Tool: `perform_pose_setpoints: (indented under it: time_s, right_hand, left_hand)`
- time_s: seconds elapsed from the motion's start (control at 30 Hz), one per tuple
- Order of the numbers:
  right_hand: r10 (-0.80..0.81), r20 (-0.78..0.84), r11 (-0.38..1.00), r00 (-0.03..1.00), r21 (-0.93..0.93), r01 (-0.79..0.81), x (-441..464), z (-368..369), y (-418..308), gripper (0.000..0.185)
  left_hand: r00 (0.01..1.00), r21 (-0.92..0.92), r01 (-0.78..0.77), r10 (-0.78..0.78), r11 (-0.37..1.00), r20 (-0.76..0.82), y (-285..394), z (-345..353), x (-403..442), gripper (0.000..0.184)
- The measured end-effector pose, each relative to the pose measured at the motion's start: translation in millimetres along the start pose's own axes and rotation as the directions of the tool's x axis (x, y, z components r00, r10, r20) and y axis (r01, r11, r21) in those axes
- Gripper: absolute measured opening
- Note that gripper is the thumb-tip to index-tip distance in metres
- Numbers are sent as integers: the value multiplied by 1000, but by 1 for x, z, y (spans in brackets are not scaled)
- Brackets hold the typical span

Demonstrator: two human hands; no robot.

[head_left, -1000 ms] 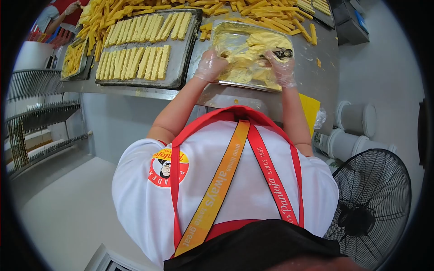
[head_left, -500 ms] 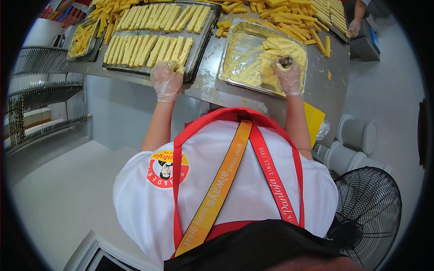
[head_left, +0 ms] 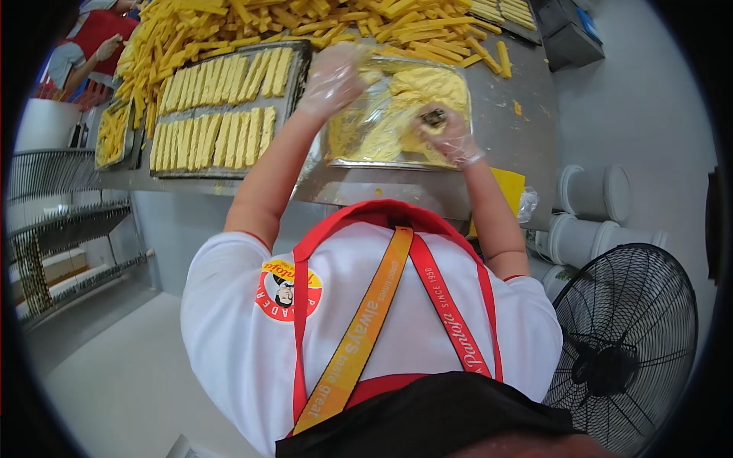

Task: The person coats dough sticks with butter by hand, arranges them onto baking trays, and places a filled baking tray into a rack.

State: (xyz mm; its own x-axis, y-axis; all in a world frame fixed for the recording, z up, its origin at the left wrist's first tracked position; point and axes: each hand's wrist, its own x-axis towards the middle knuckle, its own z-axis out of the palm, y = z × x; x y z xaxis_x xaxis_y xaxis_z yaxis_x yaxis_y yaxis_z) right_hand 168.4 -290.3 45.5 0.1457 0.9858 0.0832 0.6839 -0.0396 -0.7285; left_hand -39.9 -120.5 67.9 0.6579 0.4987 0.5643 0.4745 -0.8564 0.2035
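My left hand (head_left: 334, 82), in a clear glove, is raised over the left edge of the shallow tray (head_left: 397, 163). Motion smears its fingers, so whether it holds anything cannot be made out. My gloved right hand (head_left: 450, 137) is closed around a dark tool (head_left: 434, 117) at the right part of that tray. Pale yellow cream (head_left: 431, 85) is heaped and smeared inside the tray. To the left, a dark baking tray (head_left: 300, 65) bears two rows of cream-coated sticks (head_left: 200, 143).
A large pile of yellow sticks (head_left: 282, 19) lies behind the trays. A smaller tray of sticks (head_left: 113, 136) sits far left. Another person's hand (head_left: 108, 47) shows at upper left. White buckets (head_left: 592, 192) and a black fan (head_left: 630, 328) stand at right.
My left hand has left the front edge of the baking tray and moved up and right to the cream tray. My right hand still grips the dark tool. The view has shifted.
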Motion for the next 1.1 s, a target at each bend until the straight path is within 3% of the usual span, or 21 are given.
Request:
perform_pose_setpoints:
  time_s: [0.03,0.07,0.13,0.17,0.23,0.27,0.3,0.33,0.4,0.43,0.53,0.57,0.67,0.77,0.87,0.93,0.97,1.03,1.07,1.1]
  right_hand:
    - [39,135,990,990,126,-57,-2,-4,-5,33]
    - [139,78,976,987,158,-150,-1,-9,-3,32]
    - [332,-26,918,943,237,-317,14,-19,6,30]
    - [439,-81,859,895,328,-392,32,-1,84,28]
    - [205,-212,979,955,43,-201,29,-16,67,27]
    - [77,-246,988,966,-111,-107,25,-18,56,26]
    - [-183,-264,979,947,-136,152,19,-10,63,24]
    - [-92,-129,995,987,-44,87,16,-12,51,30]
    - [68,175,990,982,113,-88,9,-19,30,41]
    - [88,207,965,974,225,-135,15,-7,50,40]
    - [276,-165,932,947,288,-221,36,-5,79,27]
    - [133,-283,988,950,118,-103,34,-11,84,26]
    - [-106,-185,994,977,-19,104,10,-37,58,26]
    - [82,232,986,969,125,-114,-5,-59,54,24]
    - [256,171,963,951,-132,-236,11,-62,21,22]
    - [-31,1,996,1000,-82,31,27,-36,58,22]
    - [-171,-88,984,981,-71,165,30,-26,71,22]
    - [-197,-93,980,976,-48,194,18,-27,68,25]
    - [-211,-94,977,973,-35,208,10,-28,66,28]
    - [-122,-61,991,991,47,125,-1,-34,59,26]
  left_hand:
    - [990,-26,61,-57,998,130,8,21,22,32]
    - [960,-41,123,-108,992,259,14,41,44,33]
    - [956,-158,170,-123,973,268,-3,120,68,32]
    - [952,-148,190,-146,971,267,-4,145,76,30]
    - [947,-130,230,-191,964,259,2,172,98,27]
    - [904,-62,241,-201,968,376,1,182,109,26]
    - [847,9,243,-216,970,486,1,188,119,25]
    - [775,81,236,-238,968,586,1,193,128,24]
    - [734,154,71,-157,985,661,-2,207,135,23]
    - [703,184,-15,-121,983,701,-3,215,136,23]
    - [654,240,-21,-169,970,737,-9,231,137,25]
    - [679,226,-14,-157,974,718,-12,234,135,25]
    - [721,187,18,-142,982,678,-11,210,133,24]
    - [702,133,68,-142,989,698,10,167,131,23]
    - [764,57,50,-75,997,641,7,175,128,19]
    - [851,-16,37,-23,999,525,-10,205,118,16]
    - [890,-126,133,-63,983,452,-11,202,114,16]
    - [933,-358,287,-174,888,315,-11,182,107,15]
    - [956,-347,233,-148,909,254,-11,166,103,15]
    - [974,-331,179,-118,927,196,-9,140,98,15]
